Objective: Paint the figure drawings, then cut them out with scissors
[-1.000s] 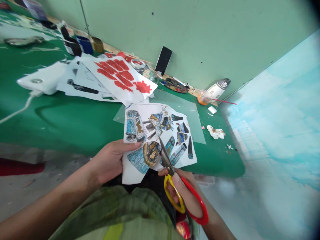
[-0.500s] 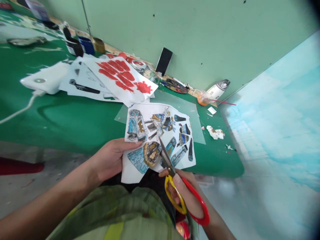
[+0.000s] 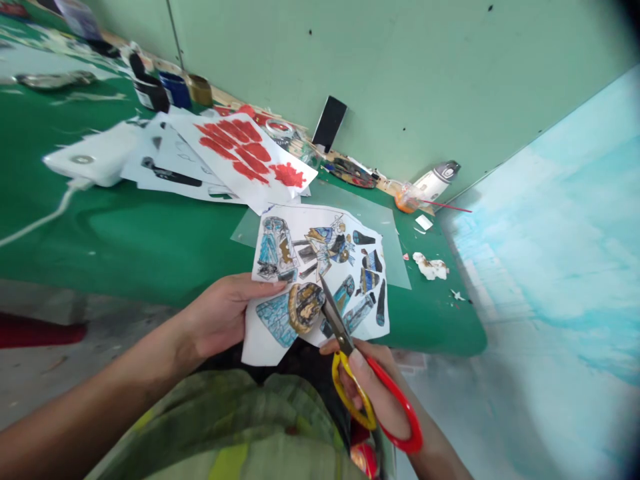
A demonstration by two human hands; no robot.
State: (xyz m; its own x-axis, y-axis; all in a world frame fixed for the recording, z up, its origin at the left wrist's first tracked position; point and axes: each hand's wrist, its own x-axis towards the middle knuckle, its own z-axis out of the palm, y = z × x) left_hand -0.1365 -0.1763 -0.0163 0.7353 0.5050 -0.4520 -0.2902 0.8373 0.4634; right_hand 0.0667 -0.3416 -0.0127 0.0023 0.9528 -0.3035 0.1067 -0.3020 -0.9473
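Observation:
My left hand (image 3: 227, 313) grips the left side of a white paper sheet (image 3: 260, 350), thumb on top and fingers underneath. Coloured drawings in blue, gold and black cover the sheet, with a rounded brown-gold piece (image 3: 306, 308) near the thumb. In my right hand (image 3: 373, 380) are scissors (image 3: 337, 327) with one yellow and one red handle loop. Their blades lie over the sheet beside the rounded piece and look nearly closed, pointing up and left. A cut opens the sheet's lower edge below that piece. My left fingers are mostly hidden behind the paper.
On the green table (image 3: 165, 247) lie a clear sheet (image 3: 400, 267), papers with red painted shapes (image 3: 250, 150) and a white corded device (image 3: 95, 157). Paint jars (image 3: 175, 90), a phone (image 3: 330, 123) and a white-grey tool (image 3: 435, 180) stand along the wall. Scraps (image 3: 430, 265) lie at right.
The sheet, both hands and the scissors have barely shifted. The scissors' handles sit slightly farther right, and the right hand keeps its hold.

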